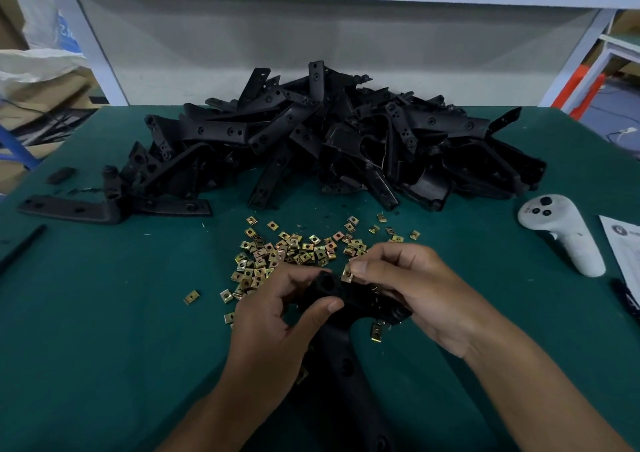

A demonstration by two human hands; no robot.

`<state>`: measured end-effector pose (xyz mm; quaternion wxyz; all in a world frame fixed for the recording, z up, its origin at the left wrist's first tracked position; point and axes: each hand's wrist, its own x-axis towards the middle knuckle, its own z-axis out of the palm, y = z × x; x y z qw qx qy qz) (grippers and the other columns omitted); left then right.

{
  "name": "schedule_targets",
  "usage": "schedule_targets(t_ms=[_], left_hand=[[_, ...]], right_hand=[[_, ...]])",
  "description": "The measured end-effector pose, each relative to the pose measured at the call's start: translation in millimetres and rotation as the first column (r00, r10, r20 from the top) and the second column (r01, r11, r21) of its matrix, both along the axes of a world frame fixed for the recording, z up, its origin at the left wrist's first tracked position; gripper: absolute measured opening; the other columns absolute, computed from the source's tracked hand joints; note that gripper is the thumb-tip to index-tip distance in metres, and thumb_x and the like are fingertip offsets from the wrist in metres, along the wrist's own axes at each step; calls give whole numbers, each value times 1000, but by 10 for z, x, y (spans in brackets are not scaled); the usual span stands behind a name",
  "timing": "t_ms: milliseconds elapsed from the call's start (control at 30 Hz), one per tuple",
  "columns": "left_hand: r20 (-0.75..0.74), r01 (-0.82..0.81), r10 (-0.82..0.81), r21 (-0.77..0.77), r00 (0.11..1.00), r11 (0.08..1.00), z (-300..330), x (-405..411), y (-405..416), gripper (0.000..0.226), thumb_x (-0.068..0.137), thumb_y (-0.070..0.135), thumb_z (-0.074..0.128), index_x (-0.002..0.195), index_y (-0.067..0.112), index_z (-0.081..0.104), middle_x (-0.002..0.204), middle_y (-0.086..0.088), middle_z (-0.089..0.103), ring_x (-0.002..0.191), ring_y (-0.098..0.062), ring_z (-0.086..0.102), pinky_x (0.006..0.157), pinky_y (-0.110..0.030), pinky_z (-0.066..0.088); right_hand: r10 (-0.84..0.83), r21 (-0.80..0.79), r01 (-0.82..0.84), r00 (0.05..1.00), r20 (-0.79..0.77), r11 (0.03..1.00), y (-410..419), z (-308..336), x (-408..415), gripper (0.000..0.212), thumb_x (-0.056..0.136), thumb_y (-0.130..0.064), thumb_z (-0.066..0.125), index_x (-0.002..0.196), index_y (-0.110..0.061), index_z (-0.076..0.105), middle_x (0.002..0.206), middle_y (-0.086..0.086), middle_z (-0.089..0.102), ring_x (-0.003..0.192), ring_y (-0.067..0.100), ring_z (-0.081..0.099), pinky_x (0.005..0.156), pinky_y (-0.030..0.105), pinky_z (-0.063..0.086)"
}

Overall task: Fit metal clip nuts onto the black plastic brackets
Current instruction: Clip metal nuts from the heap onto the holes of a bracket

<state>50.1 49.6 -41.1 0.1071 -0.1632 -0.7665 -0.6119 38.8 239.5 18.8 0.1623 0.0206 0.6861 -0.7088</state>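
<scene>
My left hand (277, 323) grips a black plastic bracket (341, 358) near its upper end, low in the middle of the view. My right hand (412, 289) pinches a brass-coloured metal clip nut (347, 273) between thumb and forefinger, right at the bracket's top edge. Another clip nut (376, 333) sits at the bracket's right arm, below my right hand. A loose heap of clip nuts (287, 254) lies on the green mat just beyond my hands. A big pile of black brackets (329, 140) fills the back of the table.
A white hand controller (561, 233) lies at the right, with a printed sheet (623, 244) beside it. One flat bracket (114, 206) rests apart at the left. A thin black rod (20, 247) lies at the left edge. Boxes and bags stand beyond the table's left side.
</scene>
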Motion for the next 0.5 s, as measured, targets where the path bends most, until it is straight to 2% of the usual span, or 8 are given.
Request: schedule_targets(t_ms=[67, 200, 267, 367, 500], left_hand=[[-9, -11, 11, -19, 1000, 1000, -9, -6, 0, 19, 82, 48, 68, 100, 49, 64, 94, 21, 73, 88, 0, 70, 72, -12, 53], [-48, -19, 17, -28, 999, 999, -6, 0, 1, 20, 82, 47, 69, 101, 50, 64, 93, 22, 73, 87, 0, 70, 73, -12, 52], [-66, -12, 11, -14, 998, 1000, 6, 10, 10, 23, 81, 44, 70, 101, 51, 64, 94, 22, 73, 87, 1, 70, 73, -9, 51], [-51, 5, -4, 13, 999, 1000, 27, 12, 26, 24, 79, 42, 71, 100, 52, 65, 93, 23, 73, 86, 2, 69, 72, -8, 51], [-13, 21, -21, 23, 1000, 1000, 34, 9, 12, 22, 79, 43, 71, 100, 50, 66, 93, 19, 73, 87, -1, 70, 74, -12, 52]], right_hand=[[6, 16, -6, 1000, -10, 1000, -15, 3, 5, 16, 87, -23, 73, 71, -26, 76, 72, -6, 71, 69, 6, 67, 61, 15, 50], [38, 2, -38, 999, 21, 999, -29, 5, 9, 16, 90, -25, 71, 75, -22, 74, 73, -2, 71, 68, 8, 68, 59, 14, 49], [52, 16, -52, 998, 27, 999, -32, -19, 11, 22, 90, -27, 70, 69, -24, 72, 69, -3, 68, 64, 8, 65, 56, 15, 47], [50, 17, -50, 999, 19, 999, -44, -39, 10, 25, 86, -34, 72, 64, -24, 68, 67, -1, 63, 62, 9, 60, 56, 17, 45], [54, -85, -51, 998, 29, 995, -32, -23, 4, 21, 78, -38, 74, 67, -22, 67, 77, 9, 62, 67, 16, 62, 62, 22, 48]])
